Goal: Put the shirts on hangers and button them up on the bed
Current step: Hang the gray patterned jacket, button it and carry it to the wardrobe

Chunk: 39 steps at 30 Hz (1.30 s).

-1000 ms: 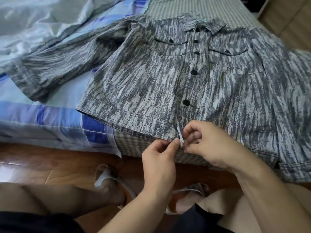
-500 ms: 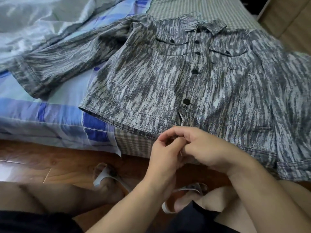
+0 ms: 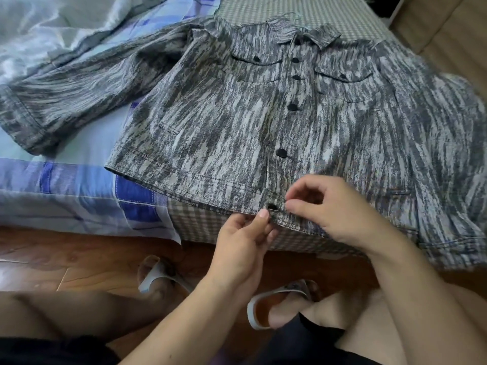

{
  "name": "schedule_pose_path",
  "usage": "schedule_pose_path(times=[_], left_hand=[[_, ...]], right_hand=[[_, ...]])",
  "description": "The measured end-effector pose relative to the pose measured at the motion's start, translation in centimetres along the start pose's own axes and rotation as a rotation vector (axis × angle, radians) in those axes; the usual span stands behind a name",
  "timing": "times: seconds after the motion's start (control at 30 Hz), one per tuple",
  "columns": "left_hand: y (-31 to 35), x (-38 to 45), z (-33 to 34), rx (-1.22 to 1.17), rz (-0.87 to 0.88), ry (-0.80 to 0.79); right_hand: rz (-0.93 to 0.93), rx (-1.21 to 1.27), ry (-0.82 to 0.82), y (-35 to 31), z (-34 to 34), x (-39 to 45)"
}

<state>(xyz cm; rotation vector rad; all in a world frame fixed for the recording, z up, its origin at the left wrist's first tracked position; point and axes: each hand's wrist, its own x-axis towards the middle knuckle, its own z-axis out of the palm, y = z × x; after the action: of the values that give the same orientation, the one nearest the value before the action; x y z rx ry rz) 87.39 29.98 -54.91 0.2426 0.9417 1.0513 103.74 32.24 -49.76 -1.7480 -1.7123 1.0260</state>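
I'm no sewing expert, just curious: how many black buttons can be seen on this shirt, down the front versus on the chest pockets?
Black round buttons down the front of the grey streaked shirt: 6
Black round buttons on its chest pocket flaps: 2
Total: 8

The shirt (image 3: 237, 122) is made of coarse, matt mottled-grey cloth with glossy black buttons (image 3: 281, 153); the floor (image 3: 66, 256) is of polished wood.
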Motion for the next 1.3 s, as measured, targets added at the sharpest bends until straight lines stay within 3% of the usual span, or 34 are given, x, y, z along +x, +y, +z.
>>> schedule_pose_path(times=[0.4,0.7,1.13,1.3], left_hand=[[0.5,1.0,1.2,0.013,-0.094,0.205],[1.8,1.0,0.5,0.248,0.087,0.230],[0.9,1.3,1.3,0.224,0.142,0.154],[0.1,1.4,0.9,0.051,0.160,0.067]], right_hand=[[-0.152,-0.263,0.137,0.2,3.5,0.3],[-0.211,-0.287,0.166,-0.3,3.9,-0.4],[-0.153,-0.170,0.258,-0.2,4.2,-0.6],[-0.231,-0.303,0.316,-0.3,4.5,-1.0]])
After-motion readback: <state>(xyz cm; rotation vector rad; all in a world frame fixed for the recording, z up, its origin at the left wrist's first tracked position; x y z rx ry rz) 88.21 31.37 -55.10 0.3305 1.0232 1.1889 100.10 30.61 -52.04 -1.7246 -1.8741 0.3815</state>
